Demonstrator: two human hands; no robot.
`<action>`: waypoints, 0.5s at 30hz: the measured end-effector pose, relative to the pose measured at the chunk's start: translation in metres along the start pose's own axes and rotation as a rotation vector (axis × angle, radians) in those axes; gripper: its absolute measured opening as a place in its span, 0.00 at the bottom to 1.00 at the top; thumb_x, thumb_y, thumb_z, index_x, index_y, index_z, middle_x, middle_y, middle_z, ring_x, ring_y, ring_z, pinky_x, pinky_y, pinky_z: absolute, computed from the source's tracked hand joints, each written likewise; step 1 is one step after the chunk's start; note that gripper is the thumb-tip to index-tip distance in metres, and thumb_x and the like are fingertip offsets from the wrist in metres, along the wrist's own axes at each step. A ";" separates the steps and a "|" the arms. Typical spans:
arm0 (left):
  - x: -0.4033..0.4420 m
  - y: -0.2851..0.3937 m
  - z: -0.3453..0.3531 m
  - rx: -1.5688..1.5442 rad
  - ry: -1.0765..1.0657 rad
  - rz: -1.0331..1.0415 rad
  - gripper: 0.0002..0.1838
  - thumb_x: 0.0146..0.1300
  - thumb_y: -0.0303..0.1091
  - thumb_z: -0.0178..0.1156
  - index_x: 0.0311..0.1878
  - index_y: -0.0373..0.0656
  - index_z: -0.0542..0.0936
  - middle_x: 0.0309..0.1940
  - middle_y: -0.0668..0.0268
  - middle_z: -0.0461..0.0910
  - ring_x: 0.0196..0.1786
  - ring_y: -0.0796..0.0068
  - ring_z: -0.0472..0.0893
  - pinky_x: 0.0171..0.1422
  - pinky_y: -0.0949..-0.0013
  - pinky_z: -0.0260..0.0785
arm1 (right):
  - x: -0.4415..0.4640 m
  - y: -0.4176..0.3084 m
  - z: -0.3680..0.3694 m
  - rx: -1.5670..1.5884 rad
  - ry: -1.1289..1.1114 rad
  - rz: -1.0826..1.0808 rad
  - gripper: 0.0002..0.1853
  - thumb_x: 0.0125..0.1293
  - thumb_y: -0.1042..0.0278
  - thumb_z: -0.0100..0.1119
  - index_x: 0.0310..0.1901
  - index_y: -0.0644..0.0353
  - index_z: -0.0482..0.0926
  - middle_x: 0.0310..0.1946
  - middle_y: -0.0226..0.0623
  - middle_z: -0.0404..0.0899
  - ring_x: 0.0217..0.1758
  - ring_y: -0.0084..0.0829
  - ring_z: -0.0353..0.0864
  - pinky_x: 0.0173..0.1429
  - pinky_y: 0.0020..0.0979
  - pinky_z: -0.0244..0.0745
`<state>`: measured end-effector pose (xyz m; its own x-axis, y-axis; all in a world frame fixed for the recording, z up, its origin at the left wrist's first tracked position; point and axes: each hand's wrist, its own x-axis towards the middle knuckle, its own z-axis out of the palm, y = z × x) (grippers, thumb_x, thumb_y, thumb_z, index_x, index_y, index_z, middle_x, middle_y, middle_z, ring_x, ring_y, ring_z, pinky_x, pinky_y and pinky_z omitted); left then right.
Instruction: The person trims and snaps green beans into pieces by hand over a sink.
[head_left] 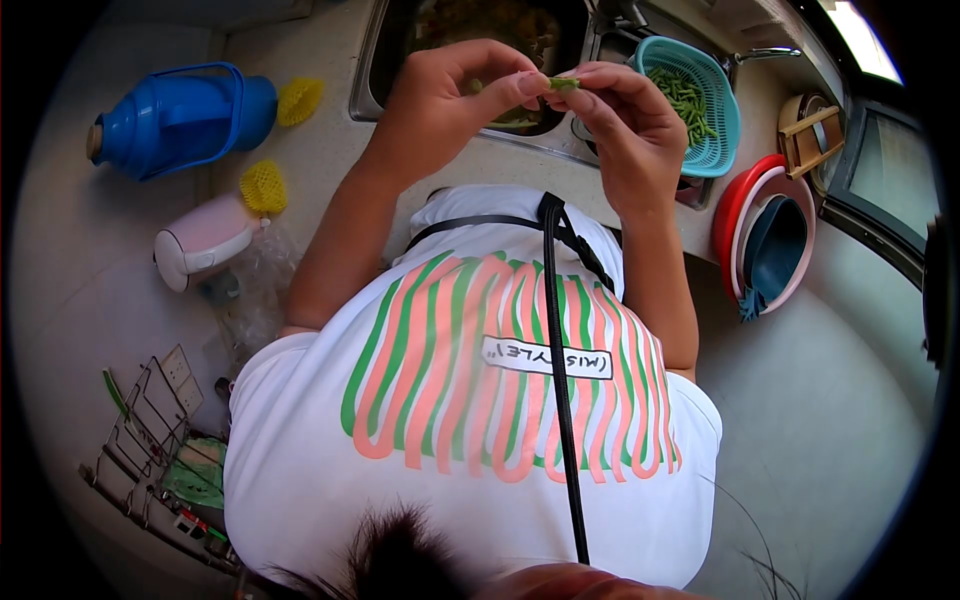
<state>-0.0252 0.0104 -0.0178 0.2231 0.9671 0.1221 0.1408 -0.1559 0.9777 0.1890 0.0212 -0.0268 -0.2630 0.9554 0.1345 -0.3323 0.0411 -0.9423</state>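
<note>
Both hands are raised over the near edge of the sink (368, 100). A short piece of green bean (563, 84) is pinched where the fingertips meet. My left hand (465, 90) is closed, with its thumb and forefinger at the bean's left end; a pale green tip (474, 87) shows by its curled fingers. My right hand (630, 115) has its thumb and fingers closed on the same bean. Just beyond the right hand stands a turquoise basket (728, 110) holding several cut green beans (682, 105). Inside the sink, dark contents are hard to make out.
A blue thermos flask (185, 120) and yellow mesh pieces (298, 100) are on the left, above a pink-and-white kettle (205, 240). Nested red and white basins (735, 215) with a dark blue bowl (775, 245) are at right. A wire rack (140, 440) sits lower left.
</note>
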 end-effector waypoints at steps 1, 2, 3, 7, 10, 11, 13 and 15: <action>-0.001 0.000 -0.002 0.008 0.006 -0.001 0.13 0.71 0.39 0.68 0.50 0.40 0.86 0.40 0.64 0.88 0.43 0.77 0.86 0.49 0.76 0.79 | 0.000 0.000 0.000 -0.041 0.010 -0.008 0.09 0.69 0.81 0.66 0.50 0.69 0.83 0.44 0.39 0.87 0.47 0.27 0.89 0.51 0.24 0.83; -0.001 0.000 -0.003 0.016 0.013 -0.001 0.13 0.71 0.38 0.68 0.50 0.40 0.86 0.40 0.65 0.88 0.43 0.78 0.86 0.49 0.76 0.79 | 0.001 -0.001 0.001 -0.081 0.020 -0.016 0.09 0.68 0.81 0.67 0.49 0.68 0.83 0.43 0.36 0.88 0.45 0.24 0.89 0.47 0.21 0.82; -0.002 0.000 -0.003 0.024 0.020 -0.003 0.13 0.70 0.38 0.68 0.50 0.40 0.86 0.40 0.65 0.88 0.43 0.78 0.86 0.49 0.76 0.79 | 0.001 0.000 -0.001 -0.117 0.015 -0.026 0.09 0.68 0.80 0.67 0.49 0.68 0.83 0.42 0.36 0.88 0.45 0.23 0.89 0.47 0.21 0.82; -0.002 0.001 -0.005 -0.007 0.098 -0.007 0.11 0.68 0.34 0.70 0.50 0.40 0.86 0.40 0.66 0.88 0.43 0.80 0.85 0.50 0.77 0.78 | 0.004 0.001 -0.002 -0.154 0.027 -0.038 0.08 0.69 0.78 0.67 0.48 0.67 0.83 0.40 0.33 0.87 0.43 0.22 0.88 0.46 0.21 0.82; -0.001 0.000 -0.002 -0.028 0.151 0.005 0.11 0.66 0.31 0.72 0.50 0.40 0.86 0.41 0.68 0.87 0.43 0.81 0.85 0.50 0.78 0.77 | 0.007 0.000 -0.001 -0.190 0.066 -0.023 0.06 0.71 0.76 0.66 0.47 0.67 0.83 0.41 0.34 0.87 0.43 0.23 0.87 0.47 0.22 0.82; -0.001 -0.002 -0.003 -0.013 0.154 0.014 0.12 0.65 0.30 0.72 0.50 0.40 0.86 0.41 0.68 0.87 0.43 0.82 0.84 0.49 0.78 0.77 | 0.008 0.001 -0.001 -0.216 0.079 -0.018 0.06 0.72 0.76 0.65 0.47 0.67 0.83 0.41 0.34 0.87 0.43 0.23 0.87 0.48 0.22 0.82; -0.001 -0.003 -0.003 -0.002 0.158 0.020 0.12 0.65 0.29 0.73 0.50 0.40 0.86 0.41 0.69 0.87 0.42 0.83 0.83 0.47 0.79 0.76 | 0.012 0.006 -0.002 -0.139 0.059 -0.019 0.07 0.73 0.74 0.64 0.47 0.67 0.83 0.44 0.36 0.87 0.45 0.23 0.87 0.49 0.23 0.82; -0.001 -0.004 -0.001 -0.012 0.158 0.013 0.12 0.65 0.28 0.73 0.50 0.41 0.86 0.41 0.69 0.87 0.40 0.84 0.82 0.45 0.80 0.74 | 0.014 0.010 -0.003 -0.071 0.021 -0.016 0.07 0.74 0.73 0.64 0.48 0.68 0.83 0.47 0.37 0.86 0.46 0.24 0.87 0.51 0.23 0.82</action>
<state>-0.0270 0.0108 -0.0213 0.0704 0.9847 0.1595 0.1275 -0.1674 0.9776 0.1847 0.0356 -0.0355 -0.2385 0.9604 0.1440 -0.2713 0.0765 -0.9595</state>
